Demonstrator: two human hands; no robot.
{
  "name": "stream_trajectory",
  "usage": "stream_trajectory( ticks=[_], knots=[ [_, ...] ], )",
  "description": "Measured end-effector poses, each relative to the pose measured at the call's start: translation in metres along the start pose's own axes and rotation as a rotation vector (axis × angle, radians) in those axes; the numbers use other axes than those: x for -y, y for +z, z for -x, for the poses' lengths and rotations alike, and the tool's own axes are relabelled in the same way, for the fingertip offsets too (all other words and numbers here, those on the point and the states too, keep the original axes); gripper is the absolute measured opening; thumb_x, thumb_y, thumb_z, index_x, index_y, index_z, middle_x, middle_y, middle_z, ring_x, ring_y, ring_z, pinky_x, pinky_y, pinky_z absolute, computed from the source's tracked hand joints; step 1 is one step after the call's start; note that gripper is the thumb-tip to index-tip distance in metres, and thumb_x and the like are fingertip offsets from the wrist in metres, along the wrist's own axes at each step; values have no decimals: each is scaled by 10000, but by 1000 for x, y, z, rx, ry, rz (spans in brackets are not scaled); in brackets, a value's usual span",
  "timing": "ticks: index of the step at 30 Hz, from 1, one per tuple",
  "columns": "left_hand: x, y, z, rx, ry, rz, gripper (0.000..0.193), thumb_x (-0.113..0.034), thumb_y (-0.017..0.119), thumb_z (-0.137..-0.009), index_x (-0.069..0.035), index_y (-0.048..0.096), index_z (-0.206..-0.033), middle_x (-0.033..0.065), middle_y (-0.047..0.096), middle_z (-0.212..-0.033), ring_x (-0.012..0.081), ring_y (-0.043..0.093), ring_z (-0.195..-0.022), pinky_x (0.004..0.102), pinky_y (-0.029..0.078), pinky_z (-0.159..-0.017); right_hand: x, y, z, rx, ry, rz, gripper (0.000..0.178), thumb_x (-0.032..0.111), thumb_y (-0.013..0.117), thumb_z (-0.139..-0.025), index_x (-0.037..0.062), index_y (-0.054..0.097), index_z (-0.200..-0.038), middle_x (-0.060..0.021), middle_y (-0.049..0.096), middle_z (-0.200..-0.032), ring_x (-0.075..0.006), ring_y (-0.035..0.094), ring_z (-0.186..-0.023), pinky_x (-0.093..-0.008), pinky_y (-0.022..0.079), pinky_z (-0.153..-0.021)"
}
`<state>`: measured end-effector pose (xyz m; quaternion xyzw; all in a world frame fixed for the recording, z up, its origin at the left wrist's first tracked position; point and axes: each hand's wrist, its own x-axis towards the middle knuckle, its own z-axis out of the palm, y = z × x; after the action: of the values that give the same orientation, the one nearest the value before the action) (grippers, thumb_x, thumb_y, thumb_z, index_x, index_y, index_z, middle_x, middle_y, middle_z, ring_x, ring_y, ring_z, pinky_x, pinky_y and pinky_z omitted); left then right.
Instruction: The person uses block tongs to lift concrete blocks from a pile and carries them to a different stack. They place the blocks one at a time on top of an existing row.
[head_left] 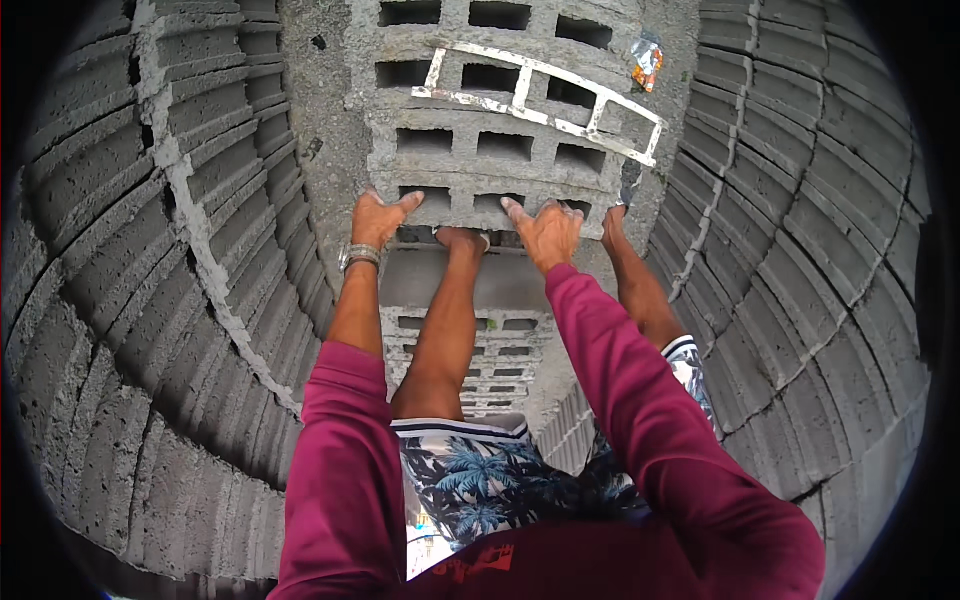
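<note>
The left hand (378,218) and the right hand (545,232) each clamp down on the near edge of one hollow concrete block (490,195), fingers curled over its rim, the left at its left corner and the right nearer the middle. That block sits on top of a block stack (470,350) between two tall block walls (150,250) (both grey and rough). A white metal frame (540,100) lies across more hollow blocks beyond it, with a small colourful wrapper (647,62) farther off.

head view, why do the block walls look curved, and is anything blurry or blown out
Head view: fisheye bends the block walls toward the rim, corners fall black; light is soft and even, no glare; both hands, left hand and right hand, on the hollow block are sharp.
</note>
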<state>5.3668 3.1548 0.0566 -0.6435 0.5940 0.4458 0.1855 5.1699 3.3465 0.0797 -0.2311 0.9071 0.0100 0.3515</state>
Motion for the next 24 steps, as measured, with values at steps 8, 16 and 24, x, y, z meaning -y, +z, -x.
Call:
stream_trajectory(
  ticks=[8, 16, 24],
  knots=[
    [4, 17, 7, -201, 26, -24, 445, -319, 784, -633, 89, 631, -722, 305, 665, -802, 416, 669, -765, 472, 521, -746, -9, 21, -7, -106, 150, -101, 487, 435, 742, -709, -49, 690, -710, -246, 680, -786, -374, 594, -981, -456, 297, -1069],
    [-82, -67, 171, -306, -18, -244, 442, -323, 767, -659, 101, 666, -731, 341, 650, -805, 503, 647, -792, 534, 507, -756, -19, -94, 76, 77, 152, -216, 507, 424, 723, -691, -77, 643, -702, -289, 637, -841, -405, 596, -912, -485, 440, -903],
    [-172, -182, 400, -358, 45, 48, 358, -221, 761, -673, 113, 658, -750, 275, 675, -733, 392, 667, -660, 489, 491, -648, 6, -346, 207, -46, -201, -185, 487, 405, 745, -693, -74, 655, -669, -267, 632, -703, -415, 613, -816, -474, 462, -856]
  ],
)
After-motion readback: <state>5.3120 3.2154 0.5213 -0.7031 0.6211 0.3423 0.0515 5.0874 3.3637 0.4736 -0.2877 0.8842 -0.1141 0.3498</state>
